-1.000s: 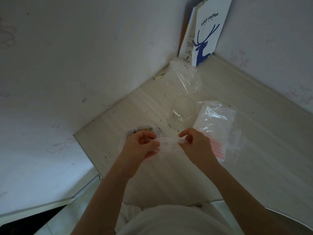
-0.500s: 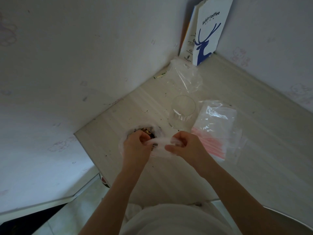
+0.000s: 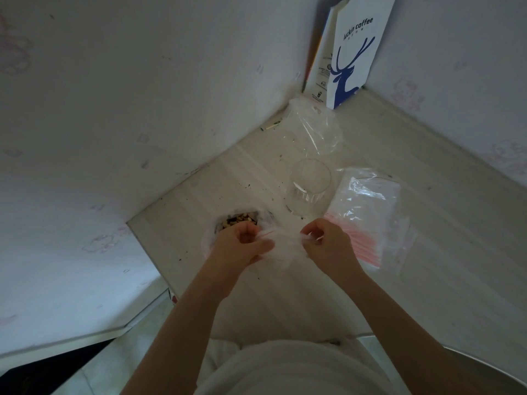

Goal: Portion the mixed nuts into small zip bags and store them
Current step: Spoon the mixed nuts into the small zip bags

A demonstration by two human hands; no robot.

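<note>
A small clear zip bag (image 3: 281, 249) with a red zip line is stretched between my hands above the pale table. My left hand (image 3: 242, 246) pinches its left end and my right hand (image 3: 325, 246) pinches its right end, fingers curled. Just beyond my left hand lies a white plastic bag of mixed nuts (image 3: 242, 219), its mouth open and partly hidden by that hand. A pack of empty zip bags (image 3: 370, 218) with red strips lies to the right of my right hand.
An empty clear glass cup (image 3: 309, 185) stands behind my hands. A crumpled clear plastic bag (image 3: 316, 126) and a white paper coffee bag (image 3: 350, 52) sit in the far corner. Walls close in on the left and back. Crumbs dot the table (image 3: 427, 280).
Both hands have shifted a little toward the nut bag and spread apart, pulling the small zip bag wider. More of the nuts shows beyond my left hand.
</note>
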